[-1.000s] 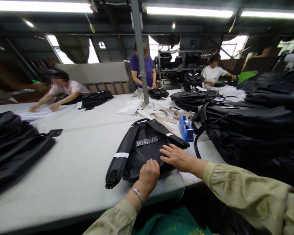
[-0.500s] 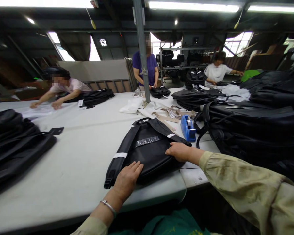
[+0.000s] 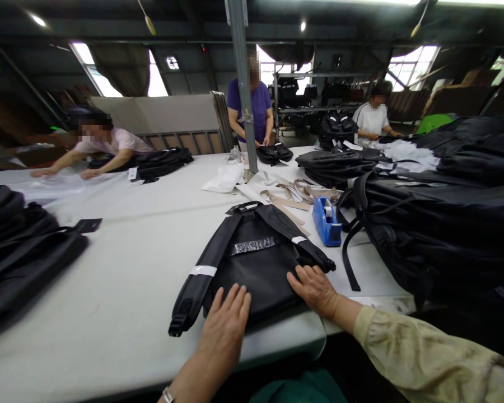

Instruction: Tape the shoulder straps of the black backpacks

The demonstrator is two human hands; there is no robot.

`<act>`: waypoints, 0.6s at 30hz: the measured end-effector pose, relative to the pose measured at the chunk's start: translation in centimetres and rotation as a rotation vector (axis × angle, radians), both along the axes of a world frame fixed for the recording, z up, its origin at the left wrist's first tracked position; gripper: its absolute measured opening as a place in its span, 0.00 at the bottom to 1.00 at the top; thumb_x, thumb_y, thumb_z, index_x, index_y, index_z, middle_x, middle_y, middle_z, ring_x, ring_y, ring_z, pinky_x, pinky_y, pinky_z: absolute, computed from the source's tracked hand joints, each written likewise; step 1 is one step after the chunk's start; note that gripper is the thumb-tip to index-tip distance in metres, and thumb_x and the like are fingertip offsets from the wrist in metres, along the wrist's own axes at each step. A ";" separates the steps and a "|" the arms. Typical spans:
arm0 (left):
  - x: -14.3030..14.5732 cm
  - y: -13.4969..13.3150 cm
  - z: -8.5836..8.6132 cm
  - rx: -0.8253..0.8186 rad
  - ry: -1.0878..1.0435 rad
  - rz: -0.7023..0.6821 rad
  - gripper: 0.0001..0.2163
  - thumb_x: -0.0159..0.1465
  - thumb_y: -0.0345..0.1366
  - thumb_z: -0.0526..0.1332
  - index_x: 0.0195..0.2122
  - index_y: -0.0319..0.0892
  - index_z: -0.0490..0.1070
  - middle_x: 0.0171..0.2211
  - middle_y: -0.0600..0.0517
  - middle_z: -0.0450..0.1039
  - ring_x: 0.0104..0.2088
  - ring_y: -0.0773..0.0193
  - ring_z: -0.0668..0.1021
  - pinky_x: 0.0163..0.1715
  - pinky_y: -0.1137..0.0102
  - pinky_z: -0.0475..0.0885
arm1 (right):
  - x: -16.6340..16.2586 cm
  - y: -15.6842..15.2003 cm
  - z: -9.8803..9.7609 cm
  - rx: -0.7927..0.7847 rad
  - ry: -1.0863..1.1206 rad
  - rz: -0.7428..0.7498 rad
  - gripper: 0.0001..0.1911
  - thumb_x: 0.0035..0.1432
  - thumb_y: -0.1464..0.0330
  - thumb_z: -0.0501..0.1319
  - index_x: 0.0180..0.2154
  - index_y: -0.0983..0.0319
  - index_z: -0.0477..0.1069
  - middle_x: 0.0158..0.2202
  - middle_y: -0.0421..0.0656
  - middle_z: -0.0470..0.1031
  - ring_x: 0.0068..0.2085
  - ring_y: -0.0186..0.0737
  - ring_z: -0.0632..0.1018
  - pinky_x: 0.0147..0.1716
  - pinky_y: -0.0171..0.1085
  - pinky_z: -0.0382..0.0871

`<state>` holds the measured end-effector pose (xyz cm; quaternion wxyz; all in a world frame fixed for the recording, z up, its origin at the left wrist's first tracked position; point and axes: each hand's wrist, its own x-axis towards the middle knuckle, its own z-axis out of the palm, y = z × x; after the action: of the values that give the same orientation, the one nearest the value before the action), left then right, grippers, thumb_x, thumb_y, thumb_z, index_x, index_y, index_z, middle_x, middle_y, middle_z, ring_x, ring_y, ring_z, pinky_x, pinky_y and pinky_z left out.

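A black backpack lies on the white-covered table, its straps up and its top handle pointing away from me. White bands wrap both shoulder straps, and a strip of clear shiny plastic crosses its back panel. My left hand rests flat on the lower left part, fingers stretched out. At the lower right edge, my right hand has its fingers bent onto the bag, gripping it there. A blue tape dispenser stands just beyond the right strap.
Piles of black bags sit at the right and left. A grey post rises from the table behind paper scraps. Across the table work several people, one in purple.
The backpack has turned slightly and its lower end lies flatter. My left hand has spread its fingers on it; my right hand has shifted down along the right edge.
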<state>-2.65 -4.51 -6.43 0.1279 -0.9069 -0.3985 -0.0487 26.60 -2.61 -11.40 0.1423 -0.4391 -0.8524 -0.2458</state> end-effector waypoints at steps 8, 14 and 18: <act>6.9 0.9 -6.5 0.075 -0.092 -0.028 0.31 0.60 0.24 0.57 0.66 0.48 0.59 0.65 0.47 0.64 0.63 0.44 0.68 0.56 0.49 0.73 | -1.9 -0.9 4.2 -0.386 0.158 0.125 0.24 0.55 0.69 0.61 0.54 0.66 0.70 0.57 0.55 0.71 0.54 0.55 0.70 0.55 0.51 0.60; 5.1 1.9 -7.1 0.206 -0.102 -0.157 0.26 0.64 0.44 0.61 0.62 0.43 0.65 0.56 0.43 0.74 0.56 0.46 0.75 0.52 0.55 0.75 | -5.1 3.5 5.2 -0.651 0.268 0.347 0.25 0.68 0.59 0.52 0.62 0.61 0.64 0.63 0.53 0.66 0.63 0.52 0.67 0.61 0.53 0.59; 1.5 3.8 -5.1 0.344 -0.050 -0.434 0.23 0.65 0.50 0.59 0.59 0.51 0.67 0.57 0.52 0.74 0.55 0.58 0.75 0.51 0.65 0.72 | -2.6 3.8 4.4 -0.756 0.189 0.423 0.38 0.64 0.49 0.54 0.70 0.55 0.49 0.69 0.54 0.56 0.69 0.64 0.55 0.62 0.68 0.50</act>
<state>-1.11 -0.68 -11.49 0.2567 -0.9346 -0.1837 -0.1641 23.96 1.20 -7.00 0.0961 -0.2967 -0.9367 0.1590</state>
